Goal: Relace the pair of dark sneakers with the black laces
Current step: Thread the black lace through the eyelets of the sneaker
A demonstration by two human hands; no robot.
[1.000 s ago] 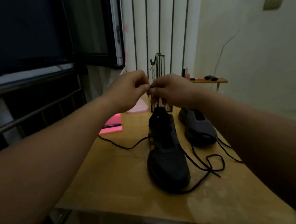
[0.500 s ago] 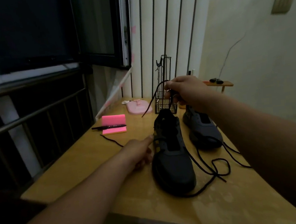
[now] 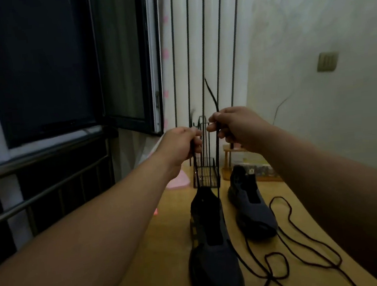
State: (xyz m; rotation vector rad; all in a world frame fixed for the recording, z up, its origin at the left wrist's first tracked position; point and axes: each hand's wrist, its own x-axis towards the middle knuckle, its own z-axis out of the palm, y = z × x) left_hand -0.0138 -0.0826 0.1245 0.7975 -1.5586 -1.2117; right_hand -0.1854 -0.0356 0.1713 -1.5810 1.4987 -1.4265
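Note:
Two dark sneakers stand on the wooden table (image 3: pixel 162 260), toes toward me. The near sneaker (image 3: pixel 213 251) lies under both hands; the second sneaker (image 3: pixel 251 210) sits to its right. My left hand (image 3: pixel 180 144) grips one end of a black lace (image 3: pixel 217 158) and my right hand (image 3: pixel 234 128) pinches the other end. Both strands run taut up from the near sneaker's upper part. The lace tip sticks up above my right hand. A second black lace (image 3: pixel 291 243) lies loose in loops on the table, right of the shoes.
A black wire rack (image 3: pixel 204 164) stands just behind the near sneaker. A pink item (image 3: pixel 178 181) lies left of it. A small wooden shelf (image 3: pixel 230 161) sits behind the second sneaker. Metal railing (image 3: pixel 49 190) and a dark window run along the left; the wall is on the right.
My left hand has left the table beside the sneaker and risen, now gripping one lace end. My right hand has lifted higher. Both strands are now pulled upward and taut.

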